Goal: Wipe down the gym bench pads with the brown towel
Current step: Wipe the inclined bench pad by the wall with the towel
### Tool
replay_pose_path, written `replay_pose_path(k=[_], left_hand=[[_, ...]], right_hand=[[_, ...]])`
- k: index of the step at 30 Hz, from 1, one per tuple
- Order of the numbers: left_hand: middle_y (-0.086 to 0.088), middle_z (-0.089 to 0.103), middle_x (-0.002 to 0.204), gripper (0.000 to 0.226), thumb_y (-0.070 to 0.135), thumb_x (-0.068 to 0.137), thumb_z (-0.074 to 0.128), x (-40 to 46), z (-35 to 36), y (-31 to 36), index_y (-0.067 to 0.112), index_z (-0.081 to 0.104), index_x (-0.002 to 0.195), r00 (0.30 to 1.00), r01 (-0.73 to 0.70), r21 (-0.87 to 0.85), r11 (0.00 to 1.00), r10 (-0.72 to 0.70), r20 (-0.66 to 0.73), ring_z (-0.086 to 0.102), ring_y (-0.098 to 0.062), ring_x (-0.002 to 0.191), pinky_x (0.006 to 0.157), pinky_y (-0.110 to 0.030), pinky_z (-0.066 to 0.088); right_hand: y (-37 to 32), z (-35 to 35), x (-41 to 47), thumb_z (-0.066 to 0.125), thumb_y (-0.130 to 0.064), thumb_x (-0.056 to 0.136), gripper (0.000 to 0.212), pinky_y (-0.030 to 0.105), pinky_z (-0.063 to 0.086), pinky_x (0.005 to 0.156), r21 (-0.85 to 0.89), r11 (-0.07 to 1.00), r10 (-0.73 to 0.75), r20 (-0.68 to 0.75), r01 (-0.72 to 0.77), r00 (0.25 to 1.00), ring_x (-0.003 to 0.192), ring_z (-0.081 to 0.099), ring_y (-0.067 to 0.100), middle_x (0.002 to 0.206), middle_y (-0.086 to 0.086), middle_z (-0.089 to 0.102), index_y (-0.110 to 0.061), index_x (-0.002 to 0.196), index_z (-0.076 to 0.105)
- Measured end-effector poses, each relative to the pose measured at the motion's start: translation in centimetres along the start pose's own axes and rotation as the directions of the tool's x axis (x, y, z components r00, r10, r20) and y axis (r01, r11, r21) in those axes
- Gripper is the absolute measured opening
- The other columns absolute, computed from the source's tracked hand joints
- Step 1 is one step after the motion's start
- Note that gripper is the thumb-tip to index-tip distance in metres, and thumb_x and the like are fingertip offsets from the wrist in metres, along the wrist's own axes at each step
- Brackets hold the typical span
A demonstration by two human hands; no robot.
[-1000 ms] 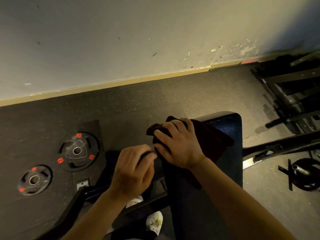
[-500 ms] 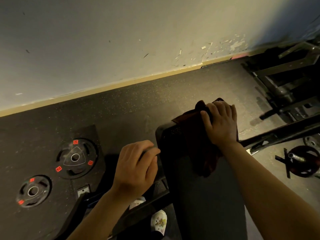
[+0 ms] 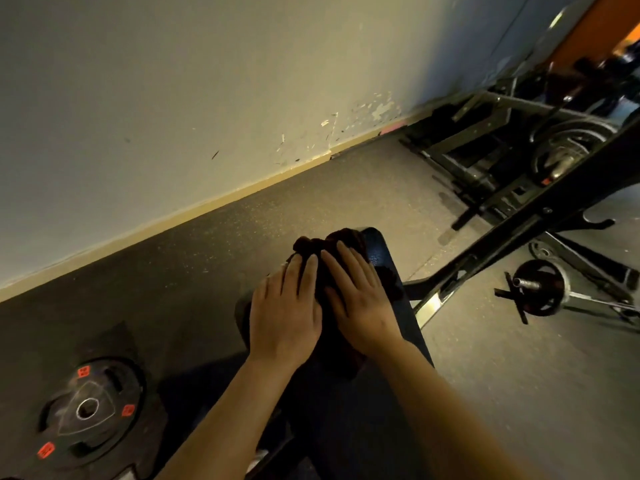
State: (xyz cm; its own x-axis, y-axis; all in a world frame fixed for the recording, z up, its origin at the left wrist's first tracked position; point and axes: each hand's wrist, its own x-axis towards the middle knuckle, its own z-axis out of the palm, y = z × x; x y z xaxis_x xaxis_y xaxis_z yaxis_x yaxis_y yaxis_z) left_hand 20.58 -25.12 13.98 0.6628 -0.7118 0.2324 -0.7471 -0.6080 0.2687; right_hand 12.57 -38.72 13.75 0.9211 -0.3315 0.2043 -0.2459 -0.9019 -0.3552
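The dark brown towel (image 3: 323,249) lies bunched on the far end of the black bench pad (image 3: 381,252), which runs toward me under my arms. My left hand (image 3: 284,313) lies flat on the towel's left side with its fingers straight. Beside it, my right hand (image 3: 358,299) presses flat on the towel too, fingers spread and pointing away from me. Much of the towel is hidden beneath both palms.
A black weight plate (image 3: 88,410) with red marks lies on the rubber floor at lower left. The bench's metal frame bar (image 3: 502,244) slants off to the right. A small plate on a stub (image 3: 540,287) and a rack (image 3: 485,157) stand right. The wall runs close ahead.
My left hand left the bench's side frame and came onto the towel. My right hand shifted left with the towel and flattened. The view swung right.
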Motion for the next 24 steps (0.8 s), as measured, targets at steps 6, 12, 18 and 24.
replay_pose_path(k=[6, 12, 18, 24], left_hand=[[-0.023, 0.047, 0.146, 0.06, 0.039, 0.099, 0.029, -0.7, 0.8, 0.2, 0.007, 0.041, 0.149, 0.999, -0.02, 0.17, 0.985, 0.025, -0.023, 0.051, -0.04, 0.126, 0.103, -0.053, 0.043], [-0.022, 0.031, 0.156, 0.058, 0.042, 0.1, 0.03, -3.0, 1.8, -0.1, 0.016, 0.037, 0.151, 0.992, -0.03, 0.279, 0.96, 0.063, -0.112, 0.032, -0.04, 0.142, 0.119, -0.051, 0.018], [-0.018, 0.035, 0.156, 0.056, 0.046, 0.096, 0.04, -3.8, 2.9, 1.9, 0.018, 0.051, 0.143, 0.963, 0.104, 0.287, 0.952, -0.024, -0.268, 0.03, -0.034, 0.145, 0.121, -0.047, 0.011], [-0.016, 0.037, 0.155, 0.054, 0.046, 0.094, 0.045, -3.8, 3.3, 2.0, 0.02, 0.054, 0.14, 0.941, 0.121, 0.311, 0.943, -0.009, -0.338, 0.031, -0.032, 0.145, 0.12, -0.05, 0.019]], right_hand=[[2.7, 0.1, -2.4, 0.022, -0.053, 0.1, 0.059, 0.031, -0.011, 0.118, -0.012, 0.995, 0.101, 0.102, -0.1, 0.99, 0.148, -0.013, 0.01, 0.161, -0.01, -0.01, -0.041, 0.153, 0.001], [3.8, -1.4, -3.5, 0.036, -0.049, 0.103, 0.069, 0.039, -0.003, 0.123, -0.009, 0.997, 0.074, 0.235, -0.074, 0.969, 0.151, -0.011, 0.021, 0.165, 0.002, -0.011, -0.037, 0.154, -0.008], [5.9, -3.0, -3.5, 0.036, -0.052, 0.102, 0.078, 0.047, 0.005, 0.122, -0.114, 0.993, 0.007, 0.398, 0.042, 0.917, 0.151, -0.012, 0.023, 0.164, 0.002, -0.019, -0.037, 0.151, -0.022], [7.0, -0.7, -4.4, -0.005, -0.065, 0.087, 0.07, 0.047, -0.012, 0.121, -0.094, 0.993, -0.047, 0.296, 0.078, 0.954, 0.148, -0.023, 0.018, 0.154, -0.004, -0.036, -0.038, 0.144, -0.034]])
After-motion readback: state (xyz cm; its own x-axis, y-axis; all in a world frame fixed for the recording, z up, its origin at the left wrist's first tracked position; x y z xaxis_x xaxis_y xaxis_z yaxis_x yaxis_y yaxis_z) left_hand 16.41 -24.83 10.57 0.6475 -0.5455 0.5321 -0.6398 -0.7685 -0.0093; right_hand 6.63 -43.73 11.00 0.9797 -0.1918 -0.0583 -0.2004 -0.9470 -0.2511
